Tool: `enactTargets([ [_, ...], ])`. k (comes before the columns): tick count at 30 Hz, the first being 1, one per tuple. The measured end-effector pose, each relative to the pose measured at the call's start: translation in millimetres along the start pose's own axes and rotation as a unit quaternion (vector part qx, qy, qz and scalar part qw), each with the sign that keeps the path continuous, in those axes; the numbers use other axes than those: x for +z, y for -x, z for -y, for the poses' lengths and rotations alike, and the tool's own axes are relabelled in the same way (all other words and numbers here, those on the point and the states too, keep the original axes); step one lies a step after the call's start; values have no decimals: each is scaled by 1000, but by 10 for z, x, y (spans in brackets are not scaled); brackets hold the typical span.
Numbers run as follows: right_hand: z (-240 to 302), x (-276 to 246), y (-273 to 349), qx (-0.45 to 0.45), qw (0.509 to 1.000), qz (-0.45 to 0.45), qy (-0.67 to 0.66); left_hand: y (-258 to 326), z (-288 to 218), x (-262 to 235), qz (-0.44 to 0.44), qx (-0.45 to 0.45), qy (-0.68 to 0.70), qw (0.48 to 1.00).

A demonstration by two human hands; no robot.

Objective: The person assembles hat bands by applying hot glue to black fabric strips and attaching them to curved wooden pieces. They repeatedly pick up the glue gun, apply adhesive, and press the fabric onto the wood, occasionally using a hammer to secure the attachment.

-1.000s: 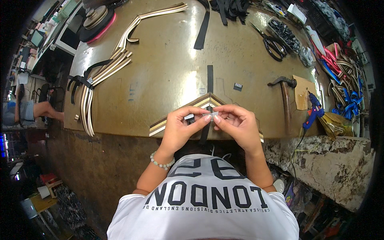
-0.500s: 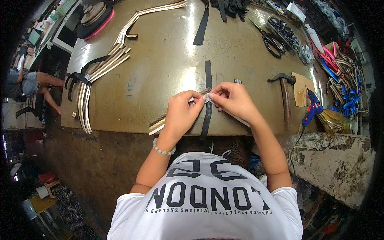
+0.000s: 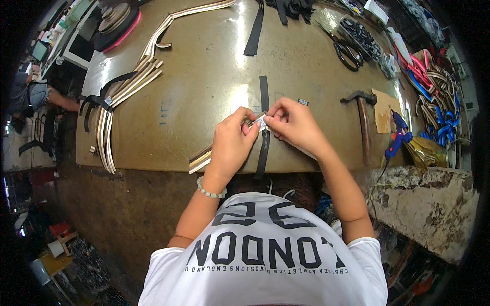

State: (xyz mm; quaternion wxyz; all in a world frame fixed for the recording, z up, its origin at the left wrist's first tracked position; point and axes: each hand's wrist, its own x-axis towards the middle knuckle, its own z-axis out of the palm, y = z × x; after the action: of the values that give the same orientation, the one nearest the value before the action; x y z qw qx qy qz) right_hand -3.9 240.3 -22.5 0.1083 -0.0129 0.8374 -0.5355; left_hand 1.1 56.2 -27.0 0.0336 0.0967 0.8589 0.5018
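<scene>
Close together over the table, my two hands meet above a black strap [image 3: 264, 89] that lies lengthwise in front of me. My left hand [image 3: 232, 136] is closed, thumb and fingers pinching a small whitish label [image 3: 261, 122]. From the other side, my right hand [image 3: 297, 126] pinches at the same label with thumb and forefinger. Striped brown-and-cream webbing [image 3: 200, 159] runs beneath both hands, crossing the black strap; my fingers hide most of the crossing. A small dark tag [image 3: 303, 102] lies just beyond my right hand.
Bundled striped straps [image 3: 106, 135] lie at left. Right of my hands are a hammer [image 3: 364, 122], a blue glue gun [image 3: 399, 136] and black scissors [image 3: 347, 53]. A tray of black parts [image 3: 360, 35] and coloured straps [image 3: 444, 112] stand farther right. Another person [image 3: 41, 97] sits at far left.
The label shows more plainly between my fingertips, and my left fingers have shifted slightly. The person at far left has drawn an arm back. The whole view has moved a little.
</scene>
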Motion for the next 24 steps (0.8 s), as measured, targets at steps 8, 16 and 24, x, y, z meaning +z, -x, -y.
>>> enactTargets([
  [8, 190, 112, 527, 67, 994, 21, 88, -1, 73, 36, -5, 47, -6, 999],
  [16, 54, -172, -23, -252, 956, 29, 144, 25, 88, 48, -32, 64, -31, 997],
  [24, -111, -176, -367, -200, 974, 75, 78, 46, 65, 56, -44, 60, -49, 996],
])
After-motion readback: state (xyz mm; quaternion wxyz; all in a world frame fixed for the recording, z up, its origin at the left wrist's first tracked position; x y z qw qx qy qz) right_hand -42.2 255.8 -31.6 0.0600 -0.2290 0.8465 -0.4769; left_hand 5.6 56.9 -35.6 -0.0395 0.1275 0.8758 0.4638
